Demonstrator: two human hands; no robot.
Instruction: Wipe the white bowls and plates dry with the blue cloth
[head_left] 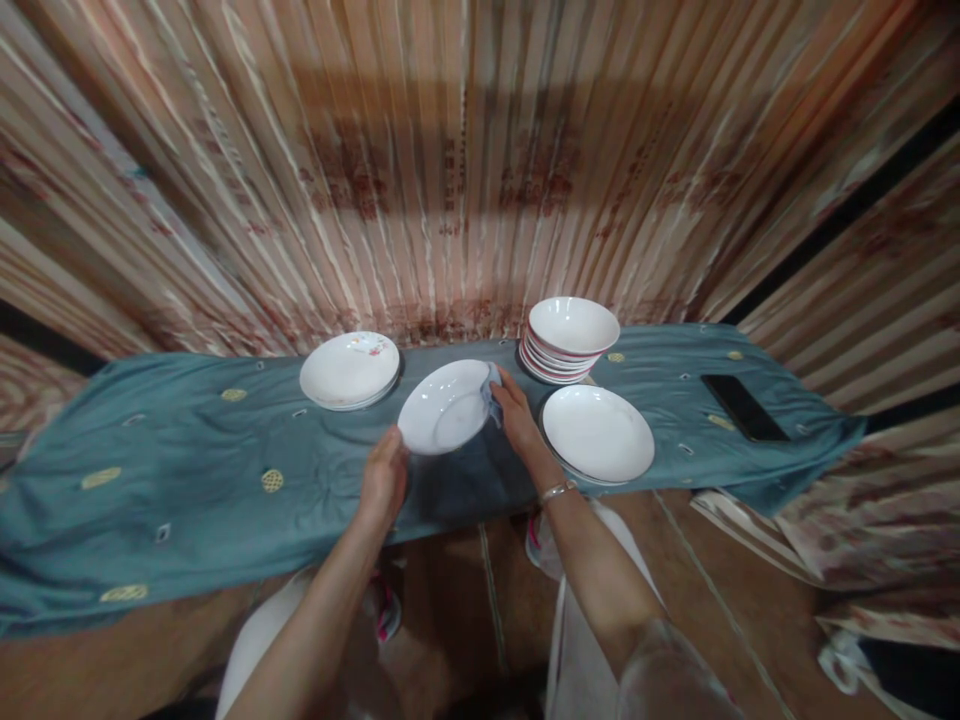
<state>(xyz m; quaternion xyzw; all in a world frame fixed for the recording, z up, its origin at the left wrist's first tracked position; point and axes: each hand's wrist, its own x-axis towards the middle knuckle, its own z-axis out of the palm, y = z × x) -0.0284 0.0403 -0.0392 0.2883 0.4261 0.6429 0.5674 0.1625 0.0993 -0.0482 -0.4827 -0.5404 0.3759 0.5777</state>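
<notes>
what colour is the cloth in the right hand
The cloth is greyish blue, seen in the head view.

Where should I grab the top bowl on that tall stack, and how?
The top bowl is probably best held by its rim, from the right: it sits mouth up, and its edge juts past the stacked dishes below on that side, so fingers should fit underneath.

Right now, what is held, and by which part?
A white dish: the left hand grips its left rim; the right hand holds a cloth against its right rim.
</notes>
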